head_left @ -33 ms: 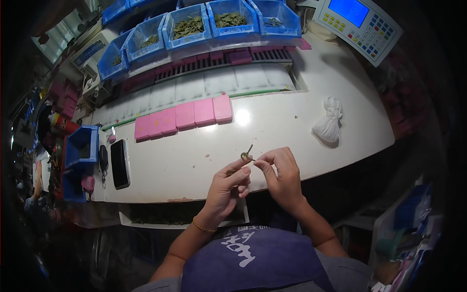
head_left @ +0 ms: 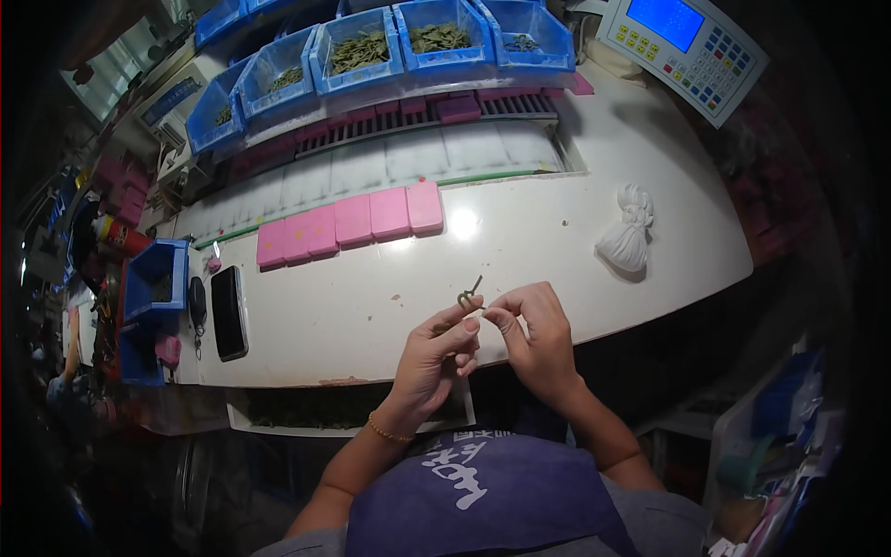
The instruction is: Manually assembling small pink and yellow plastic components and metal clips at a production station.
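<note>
Above the white table's near edge, my left hand [head_left: 436, 351] is closed around a small, thin olive-green piece [head_left: 471, 293]. A curved loop and a short straight stem stick up from the piece at the index fingertip. More olive-green material [head_left: 443, 328] shows between the left thumb and fingers; its shape is mostly hidden. Thumb and index finger of my right hand [head_left: 538, 334] are pinched together at the piece's lower right end. What lies between those right fingertips is too small to make out. Farther off, several pink rectangular blocks [head_left: 353, 220] lie in a row.
A tied white cloth pouch [head_left: 627, 239] rests at the right. Leftward lie a phone [head_left: 229, 314] and a key fob [head_left: 197, 302]. Blue bins [head_left: 356, 58] with greenish pieces line the back, beside a keypad device [head_left: 687, 51]. An open drawer [head_left: 469, 401] sits under the table edge.
The loop of the olive-green piece has shifted very slightly at my left fingertip. Otherwise both hands and everything around them look the same.
</note>
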`<state>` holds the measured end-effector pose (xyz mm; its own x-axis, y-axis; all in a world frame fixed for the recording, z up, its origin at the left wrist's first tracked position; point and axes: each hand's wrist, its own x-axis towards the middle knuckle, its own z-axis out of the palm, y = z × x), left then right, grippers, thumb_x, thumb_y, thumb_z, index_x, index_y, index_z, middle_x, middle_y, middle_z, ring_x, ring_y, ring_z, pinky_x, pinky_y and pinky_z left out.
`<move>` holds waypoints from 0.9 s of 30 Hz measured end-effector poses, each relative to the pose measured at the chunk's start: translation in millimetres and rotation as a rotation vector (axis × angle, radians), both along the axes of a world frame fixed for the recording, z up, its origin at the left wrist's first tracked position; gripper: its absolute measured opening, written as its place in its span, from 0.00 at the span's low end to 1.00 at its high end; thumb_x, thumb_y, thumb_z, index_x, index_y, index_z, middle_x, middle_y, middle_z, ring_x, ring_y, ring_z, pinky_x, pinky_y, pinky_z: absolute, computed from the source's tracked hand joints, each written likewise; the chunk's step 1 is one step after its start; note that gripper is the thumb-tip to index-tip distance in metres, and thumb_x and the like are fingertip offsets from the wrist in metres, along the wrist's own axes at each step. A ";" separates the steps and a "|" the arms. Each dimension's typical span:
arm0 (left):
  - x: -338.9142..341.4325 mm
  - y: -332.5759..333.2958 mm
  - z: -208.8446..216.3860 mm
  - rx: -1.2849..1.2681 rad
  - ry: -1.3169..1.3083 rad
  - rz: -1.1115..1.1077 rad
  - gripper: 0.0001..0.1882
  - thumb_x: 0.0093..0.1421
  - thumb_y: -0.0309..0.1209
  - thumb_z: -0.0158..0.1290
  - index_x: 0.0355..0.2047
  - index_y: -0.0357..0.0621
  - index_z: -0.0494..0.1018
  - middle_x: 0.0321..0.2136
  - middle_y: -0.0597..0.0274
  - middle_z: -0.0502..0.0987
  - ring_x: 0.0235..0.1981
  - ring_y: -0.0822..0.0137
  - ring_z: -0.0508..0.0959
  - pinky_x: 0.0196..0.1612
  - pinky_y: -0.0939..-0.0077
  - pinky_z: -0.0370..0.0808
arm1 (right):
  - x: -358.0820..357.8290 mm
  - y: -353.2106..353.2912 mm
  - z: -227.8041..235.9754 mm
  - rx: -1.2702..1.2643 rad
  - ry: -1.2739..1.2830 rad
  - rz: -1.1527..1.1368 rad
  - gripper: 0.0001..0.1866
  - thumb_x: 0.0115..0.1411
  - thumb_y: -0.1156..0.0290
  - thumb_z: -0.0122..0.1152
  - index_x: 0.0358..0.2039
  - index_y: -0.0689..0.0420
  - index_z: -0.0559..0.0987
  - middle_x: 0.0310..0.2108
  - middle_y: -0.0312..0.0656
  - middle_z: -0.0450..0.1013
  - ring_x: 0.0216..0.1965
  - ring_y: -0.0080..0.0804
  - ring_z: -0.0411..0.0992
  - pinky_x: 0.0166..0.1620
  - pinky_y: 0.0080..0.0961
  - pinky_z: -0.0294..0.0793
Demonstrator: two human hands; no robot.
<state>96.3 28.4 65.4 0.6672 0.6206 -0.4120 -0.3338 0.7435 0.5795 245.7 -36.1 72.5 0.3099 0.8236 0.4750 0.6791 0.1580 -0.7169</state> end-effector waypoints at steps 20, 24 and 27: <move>1.5 -2.2 -8.6 0.013 -0.051 0.100 0.10 0.63 0.29 0.59 0.41 0.35 0.77 0.23 0.68 0.73 0.18 0.81 0.68 0.20 0.87 0.67 | -5.8 -10.8 4.3 -0.144 0.466 0.196 0.08 0.58 0.74 0.62 0.37 0.63 0.80 0.33 0.43 0.76 0.37 0.33 0.74 0.41 0.28 0.73; 1.6 -2.8 -7.9 -0.038 -0.077 0.101 0.10 0.63 0.30 0.58 0.41 0.36 0.77 0.23 0.68 0.73 0.18 0.81 0.68 0.20 0.87 0.66 | -5.6 -10.1 3.8 -0.113 0.393 0.187 0.08 0.57 0.75 0.63 0.37 0.63 0.80 0.33 0.43 0.77 0.37 0.34 0.74 0.41 0.28 0.73; 2.3 -4.1 -5.7 -0.027 -0.049 0.114 0.10 0.63 0.30 0.58 0.41 0.35 0.77 0.23 0.67 0.73 0.18 0.81 0.68 0.20 0.87 0.67 | -5.1 -9.9 3.3 -0.093 0.321 0.170 0.07 0.57 0.78 0.64 0.37 0.64 0.80 0.34 0.43 0.76 0.37 0.30 0.75 0.44 0.25 0.73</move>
<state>98.6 24.3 59.7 0.6124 0.6831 -0.3979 -0.4447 0.7139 0.5410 240.7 -46.0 75.8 0.2858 0.9112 0.2969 0.3867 0.1738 -0.9057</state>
